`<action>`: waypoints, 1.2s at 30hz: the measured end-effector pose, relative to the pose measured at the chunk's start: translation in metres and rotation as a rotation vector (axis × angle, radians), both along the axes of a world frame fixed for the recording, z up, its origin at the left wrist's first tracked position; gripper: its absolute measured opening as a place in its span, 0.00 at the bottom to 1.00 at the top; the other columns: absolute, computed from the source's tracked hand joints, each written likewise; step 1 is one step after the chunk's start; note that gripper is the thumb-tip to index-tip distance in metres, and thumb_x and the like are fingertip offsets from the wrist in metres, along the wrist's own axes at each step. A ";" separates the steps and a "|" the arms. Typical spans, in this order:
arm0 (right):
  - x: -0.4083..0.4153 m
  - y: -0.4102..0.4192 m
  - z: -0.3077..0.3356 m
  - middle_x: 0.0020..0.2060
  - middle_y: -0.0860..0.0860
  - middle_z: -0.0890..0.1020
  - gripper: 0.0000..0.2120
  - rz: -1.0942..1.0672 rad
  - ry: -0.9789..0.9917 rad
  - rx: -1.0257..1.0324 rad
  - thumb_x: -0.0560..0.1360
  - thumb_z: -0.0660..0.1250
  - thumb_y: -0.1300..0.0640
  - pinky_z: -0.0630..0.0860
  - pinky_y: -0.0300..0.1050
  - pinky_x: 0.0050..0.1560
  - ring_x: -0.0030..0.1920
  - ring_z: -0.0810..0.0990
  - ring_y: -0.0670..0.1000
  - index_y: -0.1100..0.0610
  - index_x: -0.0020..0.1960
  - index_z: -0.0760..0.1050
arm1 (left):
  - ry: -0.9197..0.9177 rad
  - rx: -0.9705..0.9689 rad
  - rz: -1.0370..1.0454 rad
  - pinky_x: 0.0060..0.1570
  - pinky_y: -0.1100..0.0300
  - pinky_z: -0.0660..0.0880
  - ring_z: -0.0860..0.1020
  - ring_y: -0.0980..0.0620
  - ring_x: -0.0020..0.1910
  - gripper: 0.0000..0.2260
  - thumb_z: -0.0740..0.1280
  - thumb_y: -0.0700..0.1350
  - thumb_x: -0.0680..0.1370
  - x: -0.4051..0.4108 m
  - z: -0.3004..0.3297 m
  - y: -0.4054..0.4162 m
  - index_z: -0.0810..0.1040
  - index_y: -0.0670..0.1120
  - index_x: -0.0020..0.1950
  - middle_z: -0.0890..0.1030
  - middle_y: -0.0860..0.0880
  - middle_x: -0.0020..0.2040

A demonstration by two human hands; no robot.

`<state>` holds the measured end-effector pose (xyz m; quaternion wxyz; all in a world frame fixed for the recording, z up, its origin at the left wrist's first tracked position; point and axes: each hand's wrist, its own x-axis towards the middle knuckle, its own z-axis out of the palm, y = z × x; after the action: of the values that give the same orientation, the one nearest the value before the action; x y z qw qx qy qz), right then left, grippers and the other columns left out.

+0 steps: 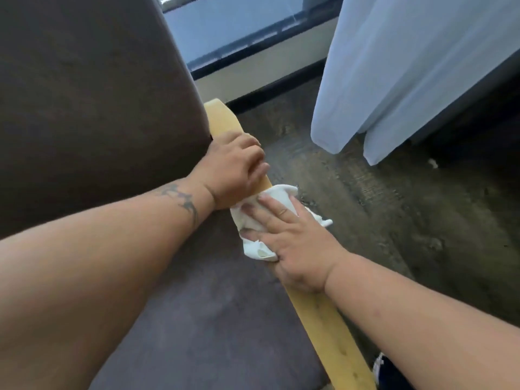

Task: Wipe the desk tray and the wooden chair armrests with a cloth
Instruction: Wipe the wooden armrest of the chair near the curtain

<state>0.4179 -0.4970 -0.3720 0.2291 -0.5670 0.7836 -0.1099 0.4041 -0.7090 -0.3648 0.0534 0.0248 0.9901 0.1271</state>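
A light wooden armrest (330, 330) runs diagonally from the chair's back down to the lower right. My right hand (292, 246) lies flat on a crumpled white cloth (253, 220), pressing it onto the middle of the armrest. My left hand (235, 168) grips the armrest just beyond the cloth, fingers curled over its outer edge, close to the chair's backrest. The far tip of the armrest (221, 115) sticks out past my left hand. No desk tray is in view.
The chair has a dark brown padded backrest (92, 108) and a grey-brown seat cushion (213, 311). Right of the armrest is dark carpet (380, 209). A pale curtain (408, 74) hangs at the upper right beside a low window (239, 32).
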 end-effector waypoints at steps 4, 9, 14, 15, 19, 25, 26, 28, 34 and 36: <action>0.020 0.010 0.003 0.80 0.49 0.60 0.30 -0.157 -0.055 -0.063 0.71 0.53 0.44 0.48 0.63 0.78 0.80 0.53 0.56 0.47 0.72 0.73 | -0.102 0.041 0.024 0.78 0.46 0.39 0.48 0.47 0.81 0.20 0.50 0.58 0.82 0.011 -0.011 0.011 0.76 0.53 0.63 0.65 0.50 0.77; 0.078 0.074 0.002 0.79 0.48 0.63 0.32 -0.236 0.031 -0.057 0.70 0.61 0.48 0.51 0.63 0.74 0.80 0.52 0.55 0.44 0.75 0.65 | -0.154 -0.002 -0.005 0.78 0.46 0.36 0.45 0.48 0.81 0.20 0.49 0.59 0.83 0.009 -0.010 0.009 0.74 0.53 0.64 0.63 0.51 0.78; 0.120 0.106 0.017 0.75 0.48 0.70 0.26 -0.335 0.064 -0.055 0.70 0.61 0.47 0.57 0.62 0.71 0.79 0.60 0.55 0.46 0.69 0.74 | -0.103 -0.079 -0.030 0.77 0.43 0.52 0.72 0.45 0.66 0.17 0.54 0.53 0.80 0.020 -0.005 0.060 0.81 0.50 0.51 0.82 0.49 0.57; 0.119 0.100 0.021 0.73 0.49 0.73 0.23 -0.375 0.078 -0.057 0.70 0.63 0.46 0.60 0.62 0.69 0.77 0.63 0.56 0.46 0.63 0.78 | -0.084 -0.089 -0.073 0.75 0.45 0.55 0.76 0.47 0.57 0.16 0.55 0.53 0.78 0.025 -0.006 0.076 0.81 0.51 0.44 0.84 0.52 0.48; 0.103 0.066 0.018 0.72 0.55 0.70 0.21 -0.563 0.092 -0.028 0.61 0.73 0.40 0.62 0.66 0.72 0.75 0.64 0.61 0.45 0.51 0.78 | 0.085 -0.116 -0.127 0.66 0.49 0.66 0.76 0.47 0.42 0.18 0.57 0.52 0.78 0.036 -0.013 0.090 0.79 0.50 0.33 0.84 0.53 0.36; 0.114 0.052 0.005 0.66 0.54 0.73 0.18 -0.712 0.102 -0.035 0.64 0.70 0.48 0.67 0.58 0.61 0.67 0.70 0.61 0.45 0.54 0.75 | 0.118 -0.171 -0.177 0.64 0.51 0.63 0.76 0.46 0.44 0.20 0.54 0.51 0.81 0.032 -0.018 0.087 0.78 0.49 0.34 0.85 0.52 0.39; 0.121 0.057 0.006 0.67 0.54 0.73 0.18 -0.726 0.127 -0.041 0.65 0.67 0.48 0.64 0.57 0.63 0.68 0.70 0.61 0.46 0.54 0.74 | 0.119 -0.167 -0.181 0.64 0.51 0.63 0.77 0.46 0.45 0.20 0.54 0.51 0.81 0.032 -0.019 0.086 0.79 0.49 0.35 0.85 0.52 0.40; 0.135 0.071 0.007 0.70 0.52 0.74 0.17 -0.757 0.152 -0.038 0.67 0.62 0.48 0.61 0.56 0.65 0.70 0.70 0.60 0.47 0.55 0.73 | 0.143 -0.167 -0.185 0.64 0.50 0.63 0.77 0.45 0.45 0.21 0.53 0.51 0.81 0.032 -0.019 0.086 0.77 0.49 0.34 0.85 0.51 0.39; 0.185 0.109 0.018 0.73 0.51 0.73 0.15 -0.852 0.214 0.082 0.69 0.65 0.50 0.61 0.55 0.68 0.71 0.71 0.58 0.50 0.55 0.75 | 0.050 -0.104 -0.181 0.69 0.47 0.60 0.78 0.40 0.52 0.21 0.53 0.51 0.83 0.041 -0.011 0.095 0.82 0.47 0.41 0.86 0.45 0.45; 0.177 0.094 0.025 0.71 0.54 0.75 0.13 -0.903 0.189 0.085 0.67 0.71 0.54 0.61 0.55 0.65 0.69 0.74 0.60 0.53 0.52 0.78 | 0.028 -0.061 -0.260 0.64 0.49 0.64 0.79 0.39 0.48 0.20 0.54 0.52 0.83 0.052 -0.009 0.109 0.81 0.46 0.41 0.85 0.44 0.44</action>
<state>0.5947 -0.4025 -0.3468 0.1092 -0.1665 0.9733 -0.1142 0.4557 -0.6002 -0.3742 0.0564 0.1528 0.9827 0.0885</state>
